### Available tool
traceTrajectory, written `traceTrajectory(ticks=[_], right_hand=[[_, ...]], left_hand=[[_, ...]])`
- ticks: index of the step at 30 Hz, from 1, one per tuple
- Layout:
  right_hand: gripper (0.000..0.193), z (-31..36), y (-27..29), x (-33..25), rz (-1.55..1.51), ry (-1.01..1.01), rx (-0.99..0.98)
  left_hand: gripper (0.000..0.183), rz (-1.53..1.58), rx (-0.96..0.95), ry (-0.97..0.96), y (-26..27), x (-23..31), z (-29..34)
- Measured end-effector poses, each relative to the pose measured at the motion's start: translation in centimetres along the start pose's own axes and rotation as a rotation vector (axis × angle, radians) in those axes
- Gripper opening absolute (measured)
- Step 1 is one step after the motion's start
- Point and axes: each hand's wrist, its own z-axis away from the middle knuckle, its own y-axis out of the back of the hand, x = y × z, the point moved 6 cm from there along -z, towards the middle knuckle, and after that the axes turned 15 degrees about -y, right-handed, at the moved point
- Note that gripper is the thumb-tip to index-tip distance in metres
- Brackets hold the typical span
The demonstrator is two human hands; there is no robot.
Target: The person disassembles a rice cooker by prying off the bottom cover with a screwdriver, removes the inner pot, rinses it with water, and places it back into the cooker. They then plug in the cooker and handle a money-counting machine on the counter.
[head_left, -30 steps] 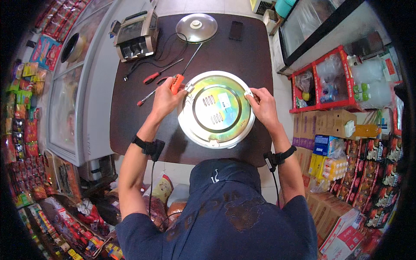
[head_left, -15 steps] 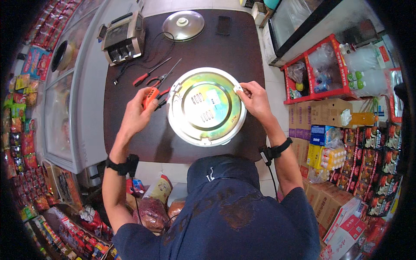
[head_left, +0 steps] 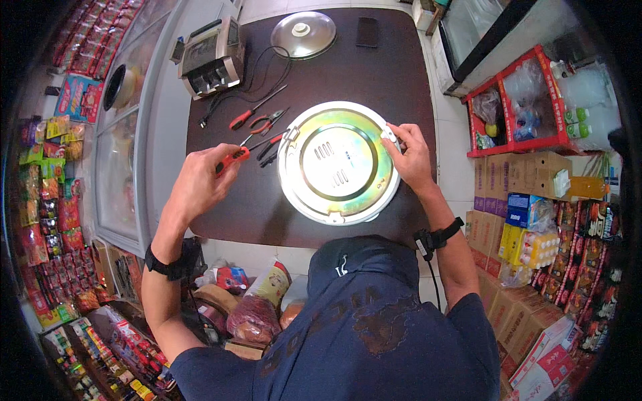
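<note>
My left hand (head_left: 204,177) is closed around the orange-red handle of a screwdriver (head_left: 234,158), left of a round appliance (head_left: 328,200). The screwdriver's thin shaft points up and right, apart from the appliance. The appliance lies with its shiny, iridescent metal underside up, showing vent slots, a ring groove and a pale rim with clips. At the right edge, my right hand (head_left: 411,157) pinches a small white clip (head_left: 389,134) on the rim. Between my left hand and the appliance lie a red-handled screwdriver (head_left: 249,115), red-handled pliers (head_left: 266,123) and another red-and-black tool (head_left: 273,144).
A round metal lid (head_left: 304,43) with a pale knob lies at the table's far side, beside a dark phone (head_left: 366,32). A counting machine (head_left: 212,60) with a black cable (head_left: 274,85) stands far left. Red crates (head_left: 528,107) and cartons line the right.
My left hand has drawn the screwdriver left, away from the appliance, and its handle lies flatter. My right hand stays at the rim. The whole view has shifted somewhat.
</note>
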Motion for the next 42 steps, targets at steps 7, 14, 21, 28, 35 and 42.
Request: traceTrajectory(ticks=[7,14,21,28,35,42], right_hand=[[0.037,0.1,-0.1,0.2,-0.019,-0.012,-0.018],[0.036,0.0,-0.2,0.7,-0.039,0.008,-0.01],[0.038,-0.1,-0.3,0.9,-0.029,0.035,-0.005],[0.038,-0.2,-0.4,1.2,-0.03,0.061,0.014],[0.038,-0.2,-0.2,0.7,-0.045,0.098,0.011],[0.035,-0.1,0.0,1.2,-0.039,-0.05,0.02]], left_hand=[[0.024,-0.046,-0.069,-0.087,1.2,1.2,-2.0],[0.02,-0.139,-0.284,-0.048,1.5,2.4,-5.4],[0.038,-0.236,-0.7,0.168,1.9,1.2,-13.6],[0.025,-0.521,-0.666,-0.009,1.4,2.8,-13.6],[0.026,-0.686,-0.667,-0.235,1.0,3.3,-12.8],[0.019,-0.3,-0.445,-0.216,4.0,8.7,-11.9]])
